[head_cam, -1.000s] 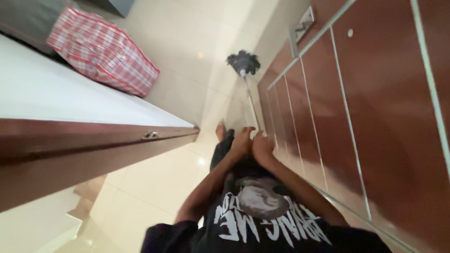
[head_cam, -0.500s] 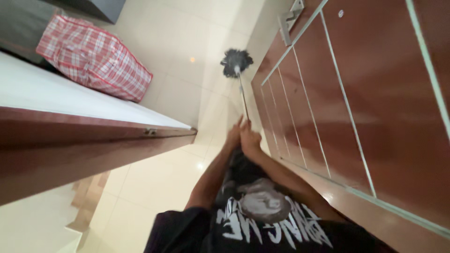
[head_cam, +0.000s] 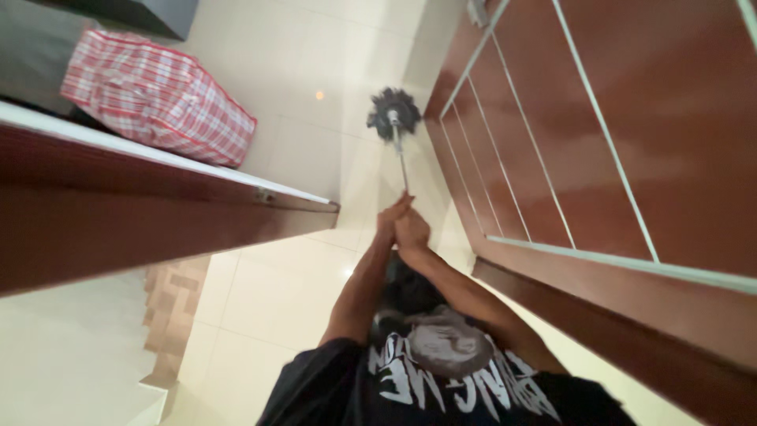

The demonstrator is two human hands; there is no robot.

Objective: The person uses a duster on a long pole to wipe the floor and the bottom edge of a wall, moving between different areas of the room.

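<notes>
In the head view you look straight down past your chest at both hands, which meet on the upper end of a mop handle [head_cam: 400,162]. Your left hand [head_cam: 389,222] sits slightly higher on the shaft, its fingers curled and pressed together around it. Your right hand [head_cam: 412,233] is just below and touching the left, fingers also folded tight into a fist on the handle. Both forearms run up from the bottom of the frame and come together at that grip, so the two hands look like one clasp.

The handle is a thin pale metal rod that slants away from you toward the top of the picture. At its far end the mop head [head_cam: 393,110], a dark grey bundle of strands, rests spread flat on the cream tiled floor [head_cam: 315,71]. It lies just beside the foot of the reddish-brown panelled wall [head_cam: 631,118] on your right, which is divided by thin light strips.

On your left a brown wooden door [head_cam: 118,213] with a pale top edge juts into the frame, edge-on, with a small metal fitting near its tip. Beyond it, well apart from the mop head, a red and white checked bag [head_cam: 158,95] sits on the floor. A dark shirt [head_cam: 441,379] with white print fills the bottom of the view.
</notes>
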